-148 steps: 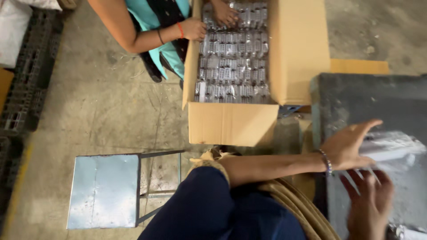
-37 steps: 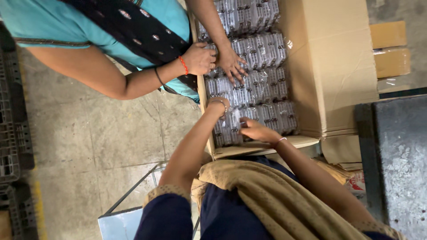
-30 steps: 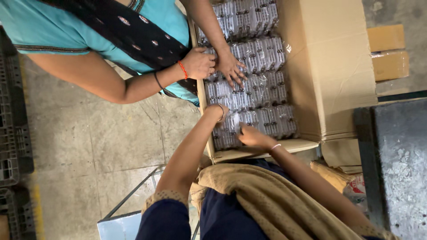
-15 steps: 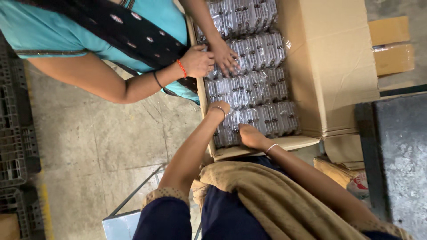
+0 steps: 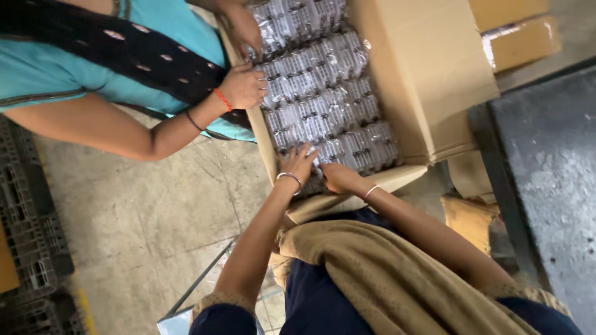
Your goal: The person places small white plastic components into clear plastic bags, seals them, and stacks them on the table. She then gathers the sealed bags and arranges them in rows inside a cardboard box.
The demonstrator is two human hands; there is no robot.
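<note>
Left hand (image 5: 299, 162) spread flat, fingers splayed, on near row of clear-wrapped packs (image 5: 347, 152) inside open cardboard box (image 5: 428, 74); right hand (image 5: 338, 178) curled at box's near edge just beside, grip hidden; co-worker's hand (image 5: 245, 87) steadying far wall.

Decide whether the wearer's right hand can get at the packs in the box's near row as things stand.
Probably yes: the right hand already rests at the near row of packs in the open box, with nothing covering them.
</note>
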